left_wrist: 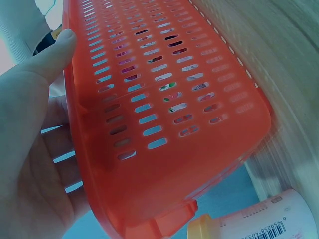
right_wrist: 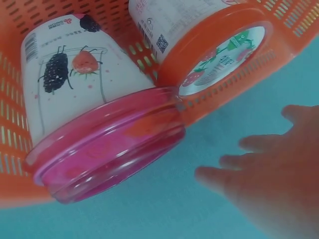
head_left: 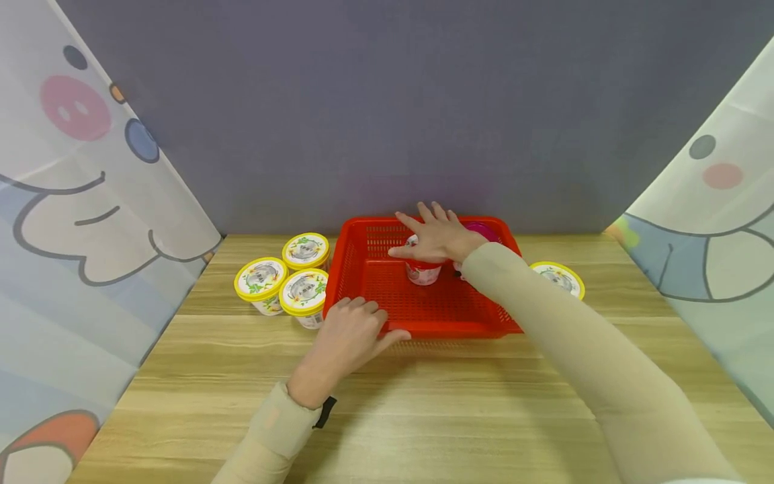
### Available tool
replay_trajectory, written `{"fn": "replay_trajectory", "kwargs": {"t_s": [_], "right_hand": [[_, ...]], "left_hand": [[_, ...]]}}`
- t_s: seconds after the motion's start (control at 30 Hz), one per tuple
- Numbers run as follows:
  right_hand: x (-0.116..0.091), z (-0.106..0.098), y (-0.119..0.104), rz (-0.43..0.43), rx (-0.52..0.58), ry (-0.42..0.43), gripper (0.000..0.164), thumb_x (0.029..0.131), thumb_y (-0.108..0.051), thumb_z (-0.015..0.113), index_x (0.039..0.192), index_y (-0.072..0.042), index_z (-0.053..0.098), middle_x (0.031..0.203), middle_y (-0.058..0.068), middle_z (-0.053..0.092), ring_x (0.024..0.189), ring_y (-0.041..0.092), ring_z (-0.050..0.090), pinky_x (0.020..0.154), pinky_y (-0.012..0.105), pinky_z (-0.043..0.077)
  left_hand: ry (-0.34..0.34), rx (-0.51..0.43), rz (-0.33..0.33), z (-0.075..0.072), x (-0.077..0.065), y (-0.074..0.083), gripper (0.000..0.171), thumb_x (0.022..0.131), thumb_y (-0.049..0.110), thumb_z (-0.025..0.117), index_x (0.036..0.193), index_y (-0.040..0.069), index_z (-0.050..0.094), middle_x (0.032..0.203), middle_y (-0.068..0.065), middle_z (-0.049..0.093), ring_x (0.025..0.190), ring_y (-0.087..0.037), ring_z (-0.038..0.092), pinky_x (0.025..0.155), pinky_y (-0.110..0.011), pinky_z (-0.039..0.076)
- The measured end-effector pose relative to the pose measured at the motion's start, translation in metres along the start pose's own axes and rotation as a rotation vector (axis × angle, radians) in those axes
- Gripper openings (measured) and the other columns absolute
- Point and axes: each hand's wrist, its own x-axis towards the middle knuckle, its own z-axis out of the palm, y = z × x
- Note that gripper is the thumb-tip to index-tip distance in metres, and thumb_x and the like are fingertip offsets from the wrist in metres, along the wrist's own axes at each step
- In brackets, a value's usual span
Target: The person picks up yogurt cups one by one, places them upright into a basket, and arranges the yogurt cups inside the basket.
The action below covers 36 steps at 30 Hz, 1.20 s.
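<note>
Plainly, left hand (head_left: 353,331) grips basket rim (head_left: 447,330), right hand (head_left: 437,236) spread empty, clear above tubs (right_wrist: 89,87).

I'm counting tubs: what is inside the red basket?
Two tubs show: a red-lidded tub and, right of it in the head view, a magenta-lidded tub. There, the right sleeve covers part of the basket, so anything beneath it is hidden.

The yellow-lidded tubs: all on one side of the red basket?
No: three tubs stand left of the basket, one tub right of it.

Left hand (head_left: 353,328) on red basket (head_left: 453,329); right hand (head_left: 434,236) above a cup (head_left: 423,275) inside
</note>
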Motion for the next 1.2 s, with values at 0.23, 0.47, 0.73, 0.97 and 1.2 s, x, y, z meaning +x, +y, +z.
{"fn": "replay_trajectory", "kwargs": {"t_s": [0.23, 0.47, 0.73, 0.97, 1.2], "right_hand": [[-0.014, -0.004, 0.011, -0.006, 0.050, 0.020, 0.094, 0.091, -0.083, 0.034, 0.162, -0.037, -0.007, 0.169, 0.013, -0.016, 0.153, 0.042, -0.016, 0.117, 0.063, -0.010], [-0.031, -0.015, 0.027, 0.006, 0.059, 0.051, 0.095, 0.090, -0.083, 0.032, 0.163, -0.035, -0.006, 0.169, 0.015, -0.012, 0.153, 0.043, -0.015, 0.117, 0.064, -0.009], [-0.051, -0.018, 0.042, 0.023, 0.065, 0.068, 0.095, 0.091, -0.082, 0.035, 0.164, -0.033, -0.001, 0.169, 0.016, -0.008, 0.153, 0.042, -0.013, 0.117, 0.064, -0.009], [-0.075, -0.015, 0.067, 0.019, 0.099, 0.092, 0.095, 0.094, -0.077, 0.040, 0.165, -0.026, 0.003, 0.169, 0.020, -0.006, 0.153, 0.046, -0.011, 0.116, 0.066, -0.008], [-0.097, -0.010, 0.090, 0.047, 0.164, 0.114, 0.094, 0.095, -0.072, 0.044, 0.165, -0.024, 0.003, 0.168, 0.022, -0.008, 0.152, 0.048, -0.012, 0.115, 0.067, -0.010]], "left_hand": [[0.001, 0.002, -0.003, 0.000, -0.001, 0.000, 0.054, 0.091, 0.064, 0.064, 0.067, 0.016, 0.070, 0.064, 0.002, 0.061, 0.057, -0.016, 0.054, 0.062, -0.029, 0.048], [-0.014, -0.004, -0.013, 0.000, 0.000, -0.001, 0.054, 0.091, 0.064, 0.065, 0.068, 0.016, 0.069, 0.063, 0.002, 0.059, 0.056, -0.016, 0.053, 0.061, -0.029, 0.047], [-0.004, -0.016, -0.018, 0.000, -0.001, 0.000, 0.053, 0.090, 0.063, 0.066, 0.066, 0.016, 0.068, 0.062, 0.002, 0.058, 0.056, -0.016, 0.052, 0.061, -0.030, 0.047], [0.000, -0.016, -0.014, 0.001, 0.000, 0.000, 0.054, 0.091, 0.064, 0.065, 0.066, 0.016, 0.068, 0.061, 0.003, 0.057, 0.056, -0.016, 0.050, 0.060, -0.030, 0.046], [0.011, -0.003, -0.008, 0.001, 0.000, -0.001, 0.055, 0.090, 0.064, 0.065, 0.064, 0.016, 0.066, 0.060, 0.003, 0.055, 0.054, -0.015, 0.048, 0.058, -0.029, 0.044]]}}
